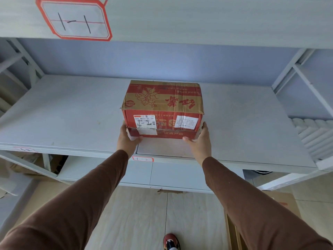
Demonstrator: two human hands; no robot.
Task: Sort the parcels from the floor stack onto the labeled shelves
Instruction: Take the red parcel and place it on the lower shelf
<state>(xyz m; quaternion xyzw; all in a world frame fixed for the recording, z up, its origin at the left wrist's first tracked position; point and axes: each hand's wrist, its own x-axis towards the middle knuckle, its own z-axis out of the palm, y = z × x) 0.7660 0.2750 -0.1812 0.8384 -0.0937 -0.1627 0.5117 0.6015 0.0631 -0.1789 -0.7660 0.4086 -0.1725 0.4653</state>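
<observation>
Red and tan printed cardboard parcel (pixel 163 109) sitting flat on the middle white shelf board (pixel 63 112), roughly centred side to side, near the front edge but fully on the board. Long axis running left to right, parallel to the shelf front; short labelled end face toward the viewer, with a white barcode sticker (pixel 145 121) and a second white sticker (pixel 186 121).

Left hand (pixel 127 137) pressed against the lower left corner of the near face, fingers wrapping round that corner, so gripping. Right hand (pixel 200 139) flat against the lower right side, fingers fairly straight, thumb along the bottom edge; pressing rather than clasping. Both equally near, one per side, brown sleeves reaching straight forward.

Parcel directly ahead of both palms. Room behind it to the back wall. Probably a push deeper or a release next. Small red-edged label (pixel 142 159) on shelf front just below; larger red-bordered label (pixel 73 19) on upper board.
</observation>
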